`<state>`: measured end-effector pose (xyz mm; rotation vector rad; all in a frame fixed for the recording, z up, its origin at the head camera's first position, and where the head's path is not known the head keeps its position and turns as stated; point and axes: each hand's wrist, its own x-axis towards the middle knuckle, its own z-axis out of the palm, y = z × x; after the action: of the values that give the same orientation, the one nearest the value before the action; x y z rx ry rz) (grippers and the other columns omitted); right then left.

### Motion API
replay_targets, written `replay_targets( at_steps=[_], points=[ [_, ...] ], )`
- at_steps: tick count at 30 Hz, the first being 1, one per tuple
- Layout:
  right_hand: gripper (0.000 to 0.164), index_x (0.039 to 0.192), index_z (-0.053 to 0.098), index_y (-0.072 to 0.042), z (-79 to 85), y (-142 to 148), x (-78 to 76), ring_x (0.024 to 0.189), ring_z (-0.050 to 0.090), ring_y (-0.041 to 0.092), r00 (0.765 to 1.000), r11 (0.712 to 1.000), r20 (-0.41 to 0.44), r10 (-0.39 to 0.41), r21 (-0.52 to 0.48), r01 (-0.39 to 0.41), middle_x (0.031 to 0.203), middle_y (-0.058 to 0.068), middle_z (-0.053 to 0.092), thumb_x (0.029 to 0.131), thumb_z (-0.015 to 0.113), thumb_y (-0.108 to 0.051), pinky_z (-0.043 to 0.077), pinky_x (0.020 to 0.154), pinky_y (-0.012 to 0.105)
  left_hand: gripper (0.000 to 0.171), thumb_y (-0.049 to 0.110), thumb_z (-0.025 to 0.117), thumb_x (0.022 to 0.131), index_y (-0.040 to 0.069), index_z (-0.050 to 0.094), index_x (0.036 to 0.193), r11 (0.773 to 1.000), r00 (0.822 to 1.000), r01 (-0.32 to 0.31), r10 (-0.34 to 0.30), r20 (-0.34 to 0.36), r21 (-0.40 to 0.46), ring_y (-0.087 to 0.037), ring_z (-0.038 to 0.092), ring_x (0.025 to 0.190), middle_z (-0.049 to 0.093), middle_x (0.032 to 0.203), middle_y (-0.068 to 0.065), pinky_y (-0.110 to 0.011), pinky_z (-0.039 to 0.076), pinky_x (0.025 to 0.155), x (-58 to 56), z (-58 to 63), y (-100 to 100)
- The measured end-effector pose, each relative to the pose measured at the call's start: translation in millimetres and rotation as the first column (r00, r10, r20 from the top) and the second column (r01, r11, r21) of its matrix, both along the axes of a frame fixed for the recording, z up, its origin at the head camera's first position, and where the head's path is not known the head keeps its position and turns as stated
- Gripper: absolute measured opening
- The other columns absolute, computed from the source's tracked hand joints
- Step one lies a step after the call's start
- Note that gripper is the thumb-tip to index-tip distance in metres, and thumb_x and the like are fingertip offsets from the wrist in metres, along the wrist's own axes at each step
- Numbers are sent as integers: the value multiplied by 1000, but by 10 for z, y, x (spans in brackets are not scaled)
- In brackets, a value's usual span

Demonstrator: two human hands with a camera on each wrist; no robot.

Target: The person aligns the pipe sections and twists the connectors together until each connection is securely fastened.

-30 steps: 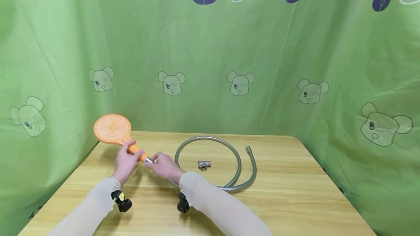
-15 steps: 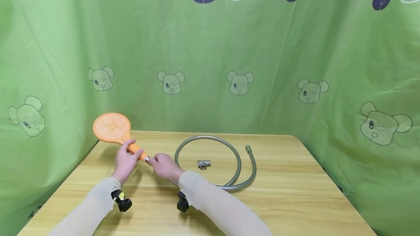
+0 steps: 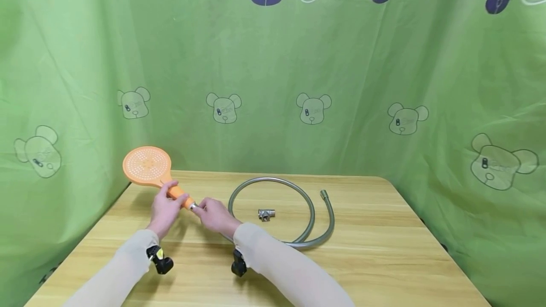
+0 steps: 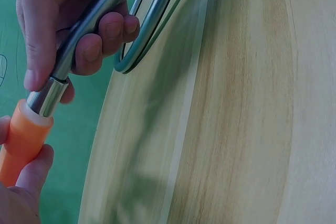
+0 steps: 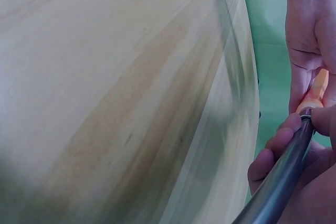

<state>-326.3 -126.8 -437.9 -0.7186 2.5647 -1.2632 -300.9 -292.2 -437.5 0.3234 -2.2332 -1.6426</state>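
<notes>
An orange shower head (image 3: 147,166) is held above the table's left side, its round perforated face showing. My left hand (image 3: 165,206) grips its orange handle (image 4: 23,137). Against the handle's lower end sits the metal connector (image 4: 48,97) of a grey shower hose (image 3: 313,212). My right hand (image 3: 216,215) pinches this connector, its fingers curled round the hose end in the left wrist view. How far the connector is threaded on cannot be told. From there the hose runs down and loops over the table, with its other end fitting (image 3: 323,194) lying loose at the right.
A small metal angle valve (image 3: 266,214) lies inside the hose loop. The wooden table (image 3: 384,250) is enclosed by green curtains (image 3: 264,146) at the back and sides. A black wrist camera (image 3: 160,259) hangs below the left sleeve, another below the right one.
The fingers of my right hand have shifted and turned slightly at the connector. My left hand keeps its grip and the shower head stays almost in place. Hose loop and valve lie as before.
</notes>
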Motion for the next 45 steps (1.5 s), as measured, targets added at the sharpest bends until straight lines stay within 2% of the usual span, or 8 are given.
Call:
replay_targets(
  at_steps=[4, 11, 16, 21, 25, 30, 39, 45],
  points=[
    [36, 103, 70, -8, 3, 1, -3, 50, 42, 9, 1000, 1000, 10, 1, -6, -1, 65, -1, 58, 104, 52, -39, 33, 41, 23, 62, 13, 66, 96, 8, 39, 152, 1000, 1000, -6, 6, -2, -1, -30, 58, 112, 49, 135, -26, -11, 54, 77, -20, -13, -2],
    [27, 106, 53, -15, -4, 35, 8, 50, 48, 11, 998, 998, 62, 5, -63, -1, 70, 0, 61, 96, 68, -35, 36, 40, 24, 61, 14, 67, 96, 7, 40, 151, 1000, 1000, -14, 14, -3, -3, -31, 57, 113, 51, 134, -26, -10, 53, 77, -25, -14, 8],
    [19, 95, 57, -16, 0, 9, 2, 50, 44, 9, 999, 1000, 41, 2, -31, 0, 68, -2, 58, 101, 60, -33, 33, 40, 23, 61, 14, 68, 96, 7, 41, 150, 999, 1000, -29, 29, -3, -15, -29, 58, 109, 51, 132, -25, -10, 52, 75, -17, 1, 19],
    [32, 99, 67, -8, 16, -1, -10, 50, 42, 9, 1000, 1000, 3, 11, -5, -11, 69, -1, 60, 106, 49, -34, 32, 41, 22, 61, 15, 68, 96, 7, 41, 151, 1000, 1000, -26, 26, 1, -16, -28, 58, 109, 51, 133, -25, -10, 52, 74, -28, 0, 18],
    [29, 107, 62, -8, 22, 32, 5, 51, 46, 10, 999, 998, 42, 21, -54, -18, 72, 5, 64, 102, 58, -37, 35, 42, 24, 61, 15, 68, 96, 8, 41, 151, 1000, 1000, -21, 21, -4, -5, -30, 57, 112, 50, 134, -25, -10, 52, 76, -36, -13, 13],
    [24, 101, 52, -17, 1, 28, 9, 48, 44, 10, 996, 997, 87, 5, -75, 2, 67, 0, 58, 96, 69, -33, 33, 39, 24, 62, 15, 68, 96, 8, 41, 150, 1000, 1000, -26, 26, -1, -15, -29, 58, 111, 51, 132, -24, -10, 53, 75, -40, -32, 5],
    [37, 100, 68, -7, 5, -18, -9, 49, 42, 10, 999, 1000, 39, -8, -24, 9, 67, 1, 60, 105, 50, -38, 33, 41, 23, 61, 15, 67, 96, 9, 40, 151, 1000, 1000, -14, 14, 3, -1, -29, 57, 112, 49, 136, -25, -11, 53, 76, -30, -23, -10],
    [32, 108, 56, -14, 10, 37, 20, 56, 54, 14, 997, 997, 76, 13, -79, -7, 81, 11, 69, 97, 65, -42, 38, 45, 25, 61, 15, 66, 97, 8, 39, 151, 1000, 1000, -7, 7, 1, 0, -31, 57, 115, 49, 136, -25, -12, 53, 79, -22, -20, -11]
  ],
)
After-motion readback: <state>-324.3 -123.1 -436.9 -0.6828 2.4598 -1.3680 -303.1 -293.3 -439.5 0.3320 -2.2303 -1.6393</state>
